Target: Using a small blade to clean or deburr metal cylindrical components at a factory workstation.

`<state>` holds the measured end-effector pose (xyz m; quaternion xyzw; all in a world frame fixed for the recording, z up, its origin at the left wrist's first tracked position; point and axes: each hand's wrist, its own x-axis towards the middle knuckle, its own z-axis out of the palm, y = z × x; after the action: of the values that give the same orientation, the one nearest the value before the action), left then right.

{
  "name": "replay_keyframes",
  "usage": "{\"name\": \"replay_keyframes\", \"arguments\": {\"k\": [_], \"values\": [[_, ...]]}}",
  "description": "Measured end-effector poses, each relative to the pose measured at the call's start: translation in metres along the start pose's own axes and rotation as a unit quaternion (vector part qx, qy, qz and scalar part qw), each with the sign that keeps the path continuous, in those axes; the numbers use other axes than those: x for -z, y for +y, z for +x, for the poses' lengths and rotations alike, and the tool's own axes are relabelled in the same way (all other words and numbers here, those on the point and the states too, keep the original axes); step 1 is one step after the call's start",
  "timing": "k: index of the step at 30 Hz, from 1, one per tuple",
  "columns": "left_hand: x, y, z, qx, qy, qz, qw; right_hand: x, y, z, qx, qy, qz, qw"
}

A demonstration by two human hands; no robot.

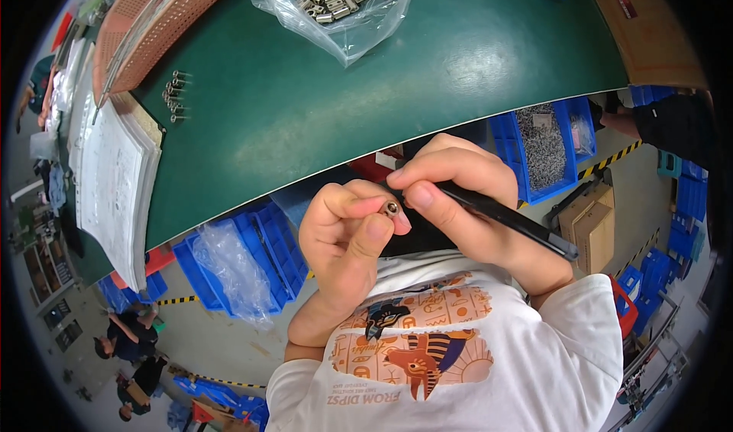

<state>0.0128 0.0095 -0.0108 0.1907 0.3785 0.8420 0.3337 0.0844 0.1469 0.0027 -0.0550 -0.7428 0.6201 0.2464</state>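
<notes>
My left hand (340, 237) pinches a small round metal fitting (391, 208) between thumb and forefinger, its hollow end facing up. Close beside it, my right hand (466, 191) grips a black pen-shaped tool (508, 220) between thumb and fingers. The tool's thick end points down to the right; its tip is hidden behind the fingers near the fitting. Both hands are held in front of my chest, just off the near edge of the green table (305, 127). On the table, an open clear plastic bag (347, 43) holds many short silvery metal pieces (336, 1).
Several small screws (175, 96) lie in a cluster at the table's left, near a stack of papers (118, 180) and an orange perforated basket (153, 27). Blue bins (569, 153) stand beyond the table edge on both sides. A cardboard box (588, 226) sits at right. People are in the background.
</notes>
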Motion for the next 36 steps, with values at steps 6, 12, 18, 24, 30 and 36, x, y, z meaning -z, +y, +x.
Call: {"name": "replay_keyframes", "arguments": {"k": [6,12,18,24,30,36], "values": [[0.0015,0.0001,-0.0004,-0.029,-0.013,0.036,0.999,-0.0015,-0.0036,0.0028,-0.032,-0.022,0.025,0.999],[0.0019,-0.0012,0.0003,-0.039,-0.031,0.052,0.997,0.001,-0.0047,0.0032,-0.052,-0.032,0.071,0.996],[0.0049,-0.0027,0.0008,0.02,-0.033,-0.04,0.998,-0.0019,-0.0023,0.0031,-0.13,0.002,0.145,0.981],[0.0066,-0.0046,-0.001,0.1,0.004,-0.154,0.983,-0.0024,-0.0075,0.0045,-0.016,0.002,-0.002,1.0],[0.0052,-0.003,-0.0017,0.118,0.056,-0.003,0.991,-0.0053,-0.0034,0.0059,0.026,0.03,-0.043,0.998],[0.0061,-0.0066,-0.0032,0.082,0.054,0.011,0.995,-0.0086,-0.0043,0.0066,0.062,0.06,-0.072,0.994]]}}
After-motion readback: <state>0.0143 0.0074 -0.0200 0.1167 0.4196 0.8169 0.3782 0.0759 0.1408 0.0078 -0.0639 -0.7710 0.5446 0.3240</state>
